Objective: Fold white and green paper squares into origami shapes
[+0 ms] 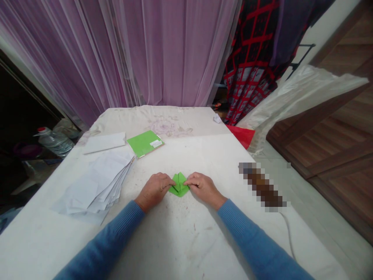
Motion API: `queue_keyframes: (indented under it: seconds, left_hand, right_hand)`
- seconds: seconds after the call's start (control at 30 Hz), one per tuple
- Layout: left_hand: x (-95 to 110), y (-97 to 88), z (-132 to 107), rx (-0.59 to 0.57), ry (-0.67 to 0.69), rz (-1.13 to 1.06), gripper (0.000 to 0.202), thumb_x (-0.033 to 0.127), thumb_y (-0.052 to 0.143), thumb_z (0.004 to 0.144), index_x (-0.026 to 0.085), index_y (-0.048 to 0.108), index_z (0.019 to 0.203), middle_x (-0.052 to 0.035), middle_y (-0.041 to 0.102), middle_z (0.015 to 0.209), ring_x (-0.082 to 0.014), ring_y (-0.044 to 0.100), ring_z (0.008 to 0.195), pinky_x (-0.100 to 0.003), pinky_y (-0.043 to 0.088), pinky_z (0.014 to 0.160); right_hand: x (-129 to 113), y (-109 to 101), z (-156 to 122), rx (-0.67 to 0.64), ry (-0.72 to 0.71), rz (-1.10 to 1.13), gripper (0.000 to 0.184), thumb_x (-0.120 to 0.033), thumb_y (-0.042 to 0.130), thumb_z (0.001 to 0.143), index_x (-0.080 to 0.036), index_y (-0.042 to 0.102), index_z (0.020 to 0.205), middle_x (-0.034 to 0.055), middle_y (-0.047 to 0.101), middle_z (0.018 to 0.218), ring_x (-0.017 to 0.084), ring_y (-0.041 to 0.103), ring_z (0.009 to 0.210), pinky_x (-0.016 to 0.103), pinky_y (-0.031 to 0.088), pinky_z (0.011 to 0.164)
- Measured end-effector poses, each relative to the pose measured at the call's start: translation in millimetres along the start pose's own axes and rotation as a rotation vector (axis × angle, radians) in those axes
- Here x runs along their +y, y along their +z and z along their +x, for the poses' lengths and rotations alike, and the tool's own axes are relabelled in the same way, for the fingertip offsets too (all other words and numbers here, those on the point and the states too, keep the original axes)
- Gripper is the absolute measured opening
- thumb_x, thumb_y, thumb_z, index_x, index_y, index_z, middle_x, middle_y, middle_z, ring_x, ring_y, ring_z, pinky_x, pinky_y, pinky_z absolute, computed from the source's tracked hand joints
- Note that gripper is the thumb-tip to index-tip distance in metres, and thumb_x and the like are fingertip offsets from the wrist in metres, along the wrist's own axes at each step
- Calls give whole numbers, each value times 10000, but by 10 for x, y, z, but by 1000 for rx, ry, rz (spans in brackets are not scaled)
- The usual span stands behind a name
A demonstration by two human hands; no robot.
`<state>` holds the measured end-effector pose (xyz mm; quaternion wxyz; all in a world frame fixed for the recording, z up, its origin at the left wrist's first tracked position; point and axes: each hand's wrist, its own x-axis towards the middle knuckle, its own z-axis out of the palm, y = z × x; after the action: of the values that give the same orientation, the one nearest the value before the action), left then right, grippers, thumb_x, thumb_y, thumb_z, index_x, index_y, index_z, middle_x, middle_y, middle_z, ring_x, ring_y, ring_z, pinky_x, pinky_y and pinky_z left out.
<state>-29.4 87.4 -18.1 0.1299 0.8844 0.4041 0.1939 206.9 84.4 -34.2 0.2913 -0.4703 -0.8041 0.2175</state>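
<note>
A small piece of folded green paper (179, 188) lies on the table between my two hands, with crease lines and flaps meeting near its middle. My left hand (155, 189) pinches its left corner between thumb and fingers. On the opposite side, my right hand (204, 189) has its fingertips closed on the right corner. Both wrists rest low over the cloth, in blue knitted sleeves. The underside of the paper is hidden.
A packet of green paper (144, 143) lies beyond my left hand. Left of it are a white flat pad (105, 142) and a fanned stack of white sheets (96, 181). A blurred-out brown object (260, 184) with a cord lies near the right edge of the white tablecloth (186, 241).
</note>
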Motion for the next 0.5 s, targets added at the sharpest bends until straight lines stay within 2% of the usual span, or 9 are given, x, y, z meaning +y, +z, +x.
queue_keyframes:
  seconds: [0.2, 0.37, 0.5]
  left_hand:
    - [-46, 12, -42, 45, 124, 49, 239, 135, 475, 912, 206, 703, 928, -46, 700, 866, -165, 618, 806, -299, 484, 764]
    - [-38, 31, -89, 109, 78, 72, 232, 156, 523, 895, 178, 654, 1085, -79, 704, 988, -187, 627, 912, -328, 500, 830]
    - [-11, 16, -101, 111, 92, 63, 209, 154, 548, 878, 172, 661, 1054, -71, 711, 950, -185, 629, 892, -332, 495, 832]
  right_hand:
    - [61, 28, -49, 42, -123, -20, 364, -6, 551, 749, -265, 773, 875, 8, 704, 870, 135, 638, 792, 242, 481, 695]
    - [86, 45, -68, 83, -178, -11, 372, 8, 541, 758, -265, 766, 874, 10, 698, 861, 138, 631, 786, 247, 479, 690]
    - [67, 32, -70, 90, -209, -16, 367, 15, 530, 768, -254, 756, 872, 12, 693, 855, 140, 624, 785, 249, 472, 685]
